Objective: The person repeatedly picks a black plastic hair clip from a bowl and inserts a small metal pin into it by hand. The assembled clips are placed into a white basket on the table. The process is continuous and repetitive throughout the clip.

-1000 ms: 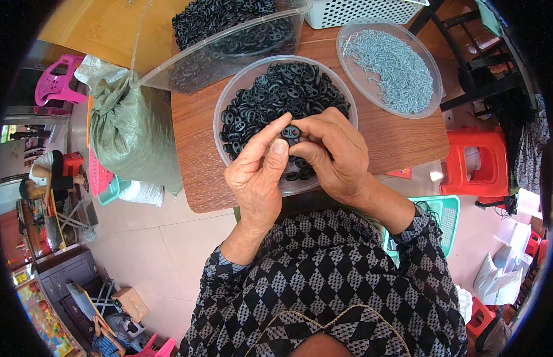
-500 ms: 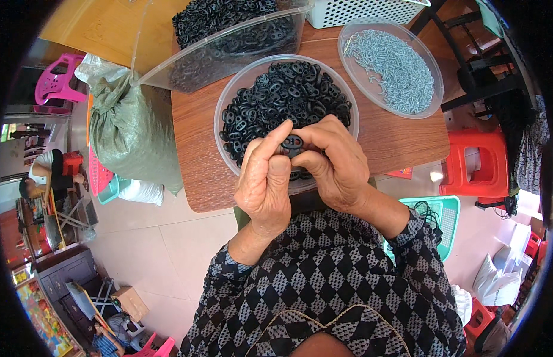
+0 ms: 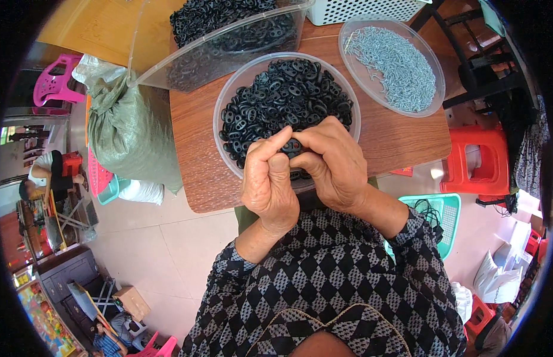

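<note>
We had drawn our left hand [image 3: 269,181] and right hand [image 3: 330,163] closer, both pinching one small black plastic ring [image 3: 293,146] above the clear round bowl [image 3: 229,101]

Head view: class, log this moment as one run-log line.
left hand: pinching black ring | right hand: pinching same ring | under hands: clear bowl of black rings | right: bowl of grey screws

One view only, from a camera on the person's head, facing steeply down and slightly forward. It sits close above the two hands [image 3: 300,172], which meet near the picture's middle over a round bowl [image 3: 229,101] on a wooden table [image 3: 401,137]. The fisheye bends the table edges and takes in the floor [image 3: 169,250] around.
</note>
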`<state>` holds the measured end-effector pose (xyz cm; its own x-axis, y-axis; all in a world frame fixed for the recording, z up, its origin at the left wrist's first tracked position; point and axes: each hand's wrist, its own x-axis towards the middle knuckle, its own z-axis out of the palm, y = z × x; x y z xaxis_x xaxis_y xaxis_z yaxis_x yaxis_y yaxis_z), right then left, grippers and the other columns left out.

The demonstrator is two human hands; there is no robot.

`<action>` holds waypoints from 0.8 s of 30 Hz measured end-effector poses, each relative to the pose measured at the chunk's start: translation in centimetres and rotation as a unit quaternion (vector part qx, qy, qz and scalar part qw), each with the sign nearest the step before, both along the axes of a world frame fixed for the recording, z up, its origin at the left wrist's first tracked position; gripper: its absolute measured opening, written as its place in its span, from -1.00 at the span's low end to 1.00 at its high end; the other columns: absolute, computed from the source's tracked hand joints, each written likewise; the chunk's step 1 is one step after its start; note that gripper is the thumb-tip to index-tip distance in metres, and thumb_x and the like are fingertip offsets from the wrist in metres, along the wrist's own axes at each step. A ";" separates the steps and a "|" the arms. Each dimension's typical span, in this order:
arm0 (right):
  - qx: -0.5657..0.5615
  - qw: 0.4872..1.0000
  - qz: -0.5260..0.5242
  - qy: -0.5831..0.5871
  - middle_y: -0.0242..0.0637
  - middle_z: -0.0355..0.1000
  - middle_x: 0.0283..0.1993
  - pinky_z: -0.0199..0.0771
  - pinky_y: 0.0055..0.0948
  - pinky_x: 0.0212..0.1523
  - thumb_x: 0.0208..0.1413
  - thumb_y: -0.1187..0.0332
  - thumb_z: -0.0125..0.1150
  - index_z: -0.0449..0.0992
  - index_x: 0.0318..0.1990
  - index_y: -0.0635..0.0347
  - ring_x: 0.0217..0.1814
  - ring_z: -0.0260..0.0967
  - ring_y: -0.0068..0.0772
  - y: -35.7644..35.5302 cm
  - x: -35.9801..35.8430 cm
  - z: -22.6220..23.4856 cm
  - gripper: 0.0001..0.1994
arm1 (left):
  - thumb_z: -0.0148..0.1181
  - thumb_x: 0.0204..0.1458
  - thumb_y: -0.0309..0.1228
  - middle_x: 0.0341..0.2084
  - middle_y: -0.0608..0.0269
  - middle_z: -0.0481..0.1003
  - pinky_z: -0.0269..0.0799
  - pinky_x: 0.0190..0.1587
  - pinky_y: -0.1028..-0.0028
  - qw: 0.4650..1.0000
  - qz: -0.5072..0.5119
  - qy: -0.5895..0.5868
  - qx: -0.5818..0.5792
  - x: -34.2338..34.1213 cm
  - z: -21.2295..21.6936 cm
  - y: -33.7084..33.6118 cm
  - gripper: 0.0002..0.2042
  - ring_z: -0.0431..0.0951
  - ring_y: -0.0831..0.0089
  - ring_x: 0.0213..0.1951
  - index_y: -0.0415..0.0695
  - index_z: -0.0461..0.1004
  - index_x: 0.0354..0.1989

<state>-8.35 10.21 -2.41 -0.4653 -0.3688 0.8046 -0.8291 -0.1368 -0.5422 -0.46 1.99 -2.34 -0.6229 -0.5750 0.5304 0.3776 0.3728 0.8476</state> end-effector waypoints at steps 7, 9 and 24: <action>0.002 1.000 -0.002 0.018 -0.18 0.35 -0.41 0.23 -0.40 -0.53 -0.13 0.46 0.25 0.40 -0.22 0.37 -0.49 0.27 -0.26 -0.3 0.0 -0.4 -0.71 | -0.08 0.18 -0.44 -0.28 0.20 0.46 0.29 -0.14 0.57 0.999 0.047 0.001 -0.026 -0.3 -0.4 0.3 -0.78 0.36 0.57 -0.25 -0.34 0.41 -0.17; 0.011 1.000 -0.005 0.025 -0.18 0.36 -0.41 0.23 -0.39 -0.53 -0.12 0.48 0.25 0.39 -0.18 0.36 -0.48 0.28 -0.24 -0.3 -0.2 -0.4 -0.69 | -0.08 0.16 -0.49 -0.33 0.20 0.44 0.29 -0.19 0.57 0.998 0.057 -0.001 -0.033 -0.7 -0.4 0.3 -0.81 0.36 0.54 -0.28 -0.35 0.42 -0.18; 0.000 1.000 0.003 -0.002 -0.20 0.33 -0.45 0.22 -0.37 -0.54 -0.12 0.41 0.25 0.41 -0.29 0.32 -0.51 0.24 -0.26 0.1 -1.3 1.1 -0.76 | -0.02 0.16 -0.35 -0.19 0.18 0.40 0.27 -0.14 0.61 0.989 -0.086 -0.021 0.121 -0.5 1.0 -0.5 -0.66 0.33 0.60 -0.23 -0.43 0.35 -0.07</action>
<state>-9.65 10.35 -1.34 -0.4662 -0.3725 0.8024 -0.8257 -0.1423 -0.5458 -0.93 1.51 -1.33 -0.7407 -0.5658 0.3623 0.3808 0.0908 0.9202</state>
